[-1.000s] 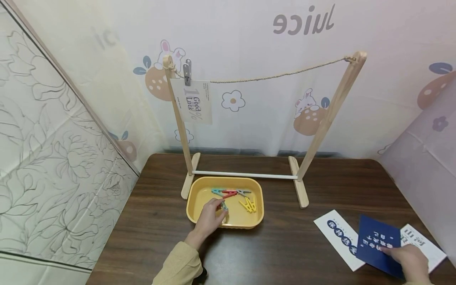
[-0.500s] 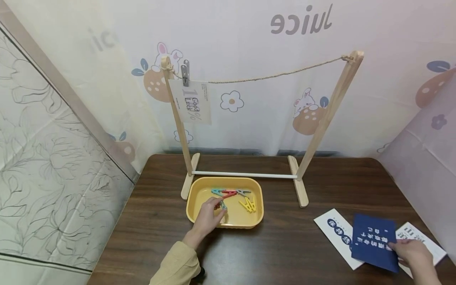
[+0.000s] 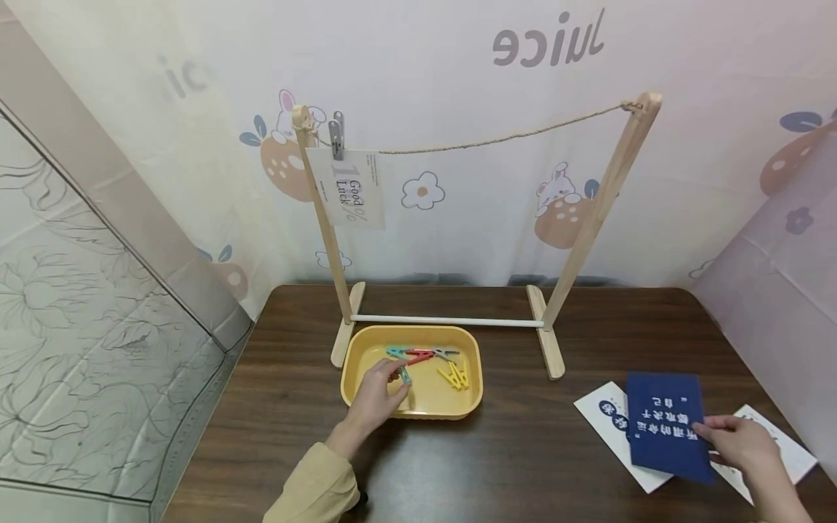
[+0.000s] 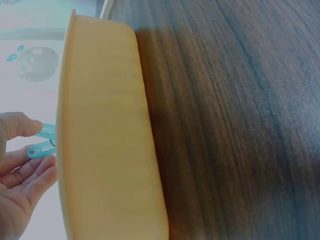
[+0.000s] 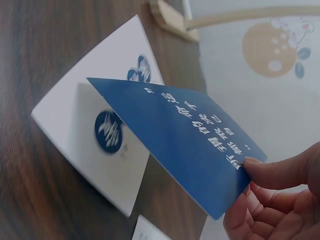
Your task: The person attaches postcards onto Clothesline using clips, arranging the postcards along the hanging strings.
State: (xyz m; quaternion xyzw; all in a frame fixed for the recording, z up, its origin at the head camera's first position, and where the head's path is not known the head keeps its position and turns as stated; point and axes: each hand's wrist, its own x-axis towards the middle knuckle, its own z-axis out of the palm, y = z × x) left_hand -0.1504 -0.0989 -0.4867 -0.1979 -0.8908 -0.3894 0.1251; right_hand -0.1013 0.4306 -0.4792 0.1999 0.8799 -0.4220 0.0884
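Note:
Over the yellow tray (image 3: 431,415), my left hand (image 3: 374,396) pinches a teal clothespin (image 3: 405,375) between thumb and fingers; the left wrist view shows the teal clothespin (image 4: 46,140) behind the tray's wall. My right hand (image 3: 745,444) grips a dark blue card (image 3: 665,425) with white writing by its edge, thumb on top. In the right wrist view the blue card (image 5: 175,135) is tilted, raised above a white card (image 5: 75,110) with blue circles. Several clothespins lie in the tray, among them a red one (image 3: 420,356) and yellow ones (image 3: 454,375).
Behind the tray stands a wooden frame (image 3: 591,218) with a rope (image 3: 497,140) strung across its top. A metal clip (image 3: 336,136) holds a "Good Luck" card (image 3: 353,196) at the rope's left end. Another white card (image 3: 787,450) lies at the right, partly behind my right hand.
My right hand has lifted the blue card and moved it left over the white card with circles. My left hand stays at the tray with the teal clothespin.

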